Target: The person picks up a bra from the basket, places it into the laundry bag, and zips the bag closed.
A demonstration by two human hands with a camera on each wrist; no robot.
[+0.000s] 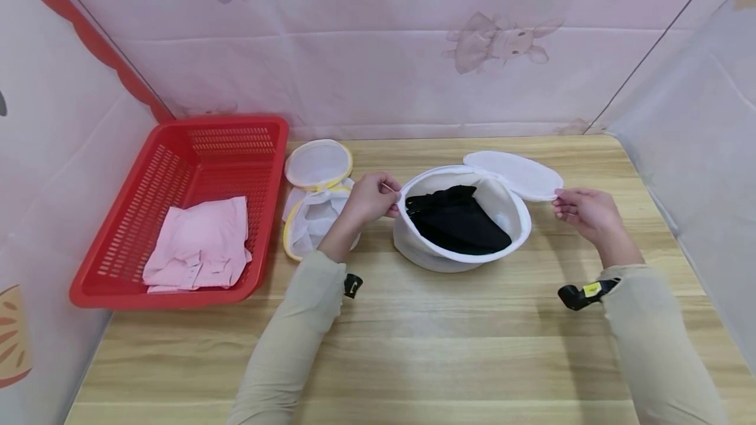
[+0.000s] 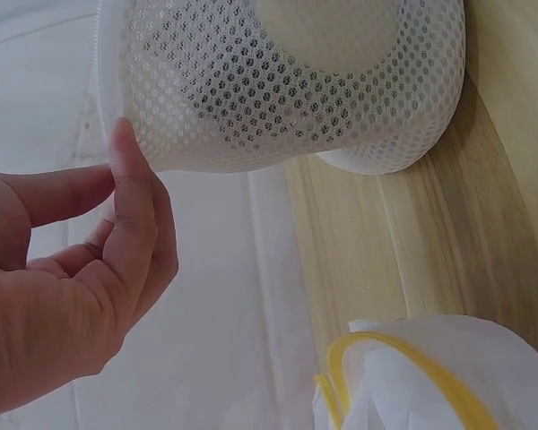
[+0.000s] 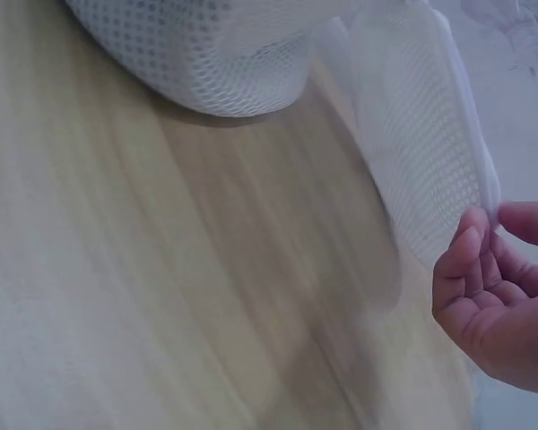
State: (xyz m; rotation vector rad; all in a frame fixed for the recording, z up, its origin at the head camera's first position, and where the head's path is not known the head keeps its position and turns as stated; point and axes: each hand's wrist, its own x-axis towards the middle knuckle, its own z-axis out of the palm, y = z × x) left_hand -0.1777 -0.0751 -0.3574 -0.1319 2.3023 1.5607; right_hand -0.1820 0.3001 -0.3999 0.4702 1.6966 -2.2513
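A round white mesh laundry bag point(image 1: 437, 261) stands upright on the table with its mouth open. Inside lies a folded black garment point(image 1: 455, 225), partly hidden by the near wall. My left hand point(image 1: 372, 199) pinches the bag's rim on its left side; in the left wrist view, thumb and fingertips point(image 2: 124, 134) meet at the mesh edge. My right hand point(image 1: 587, 212) pinches the outer edge of the round white lid point(image 1: 516, 174), which is swung out to the right and still joined to the bag at the back. The right wrist view shows the lid point(image 3: 417, 134) hanging from those fingers.
On the left sits a red plastic basket point(image 1: 268, 182) holding a folded pink garment point(image 1: 197, 241). Between basket and white bag lies a smaller white mesh bag with yellow trim point(image 1: 319, 164), its lid flipped back. A curtained wall point(image 1: 378, 84) stands behind the wooden table point(image 1: 449, 346).
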